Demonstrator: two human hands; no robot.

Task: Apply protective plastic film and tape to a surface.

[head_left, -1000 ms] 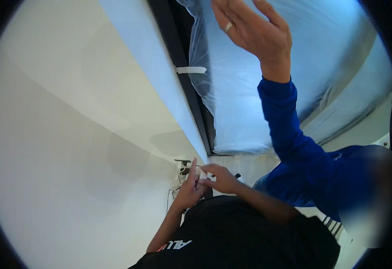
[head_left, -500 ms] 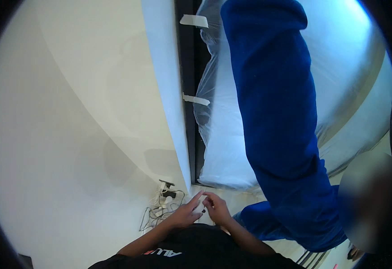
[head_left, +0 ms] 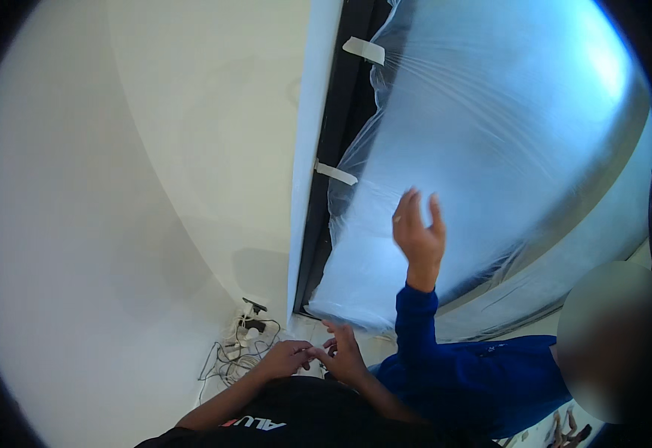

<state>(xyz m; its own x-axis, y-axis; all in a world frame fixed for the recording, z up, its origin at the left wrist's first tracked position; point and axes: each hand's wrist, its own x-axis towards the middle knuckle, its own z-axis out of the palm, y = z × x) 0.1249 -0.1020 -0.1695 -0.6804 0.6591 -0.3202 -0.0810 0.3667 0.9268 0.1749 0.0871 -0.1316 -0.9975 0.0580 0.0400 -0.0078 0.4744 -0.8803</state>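
Low in front of my dark shirt, my hands meet near the bottom of the tall frame. My left hand point(head_left: 286, 359) is closed, fingers curled toward the right hand; anything inside them is hidden. My right hand point(head_left: 345, 357) has its fingers apart, its forefinger raised, and its thumb side touches the left fingertips. I can make out nothing in it. Beyond, clear plastic sheeting point(head_left: 445, 142) covers a tall pane, held to the dark frame point(head_left: 327, 134) by an upper strip of tape point(head_left: 364, 50) and a lower strip of tape point(head_left: 337, 174).
At my right a co-worker in a blue sleeve point(head_left: 417, 321) raises an open hand point(head_left: 420, 239) before the sheeting. Tangled cables point(head_left: 236, 362) and a socket plate point(head_left: 254, 305) are by the foot of the pale wall point(head_left: 147, 246) at left.
The co-worker's raised blue arm has come down from across the sheeting, and that hand now shows. My view has shifted. My hands have moved closer together, the right forefinger lifted.
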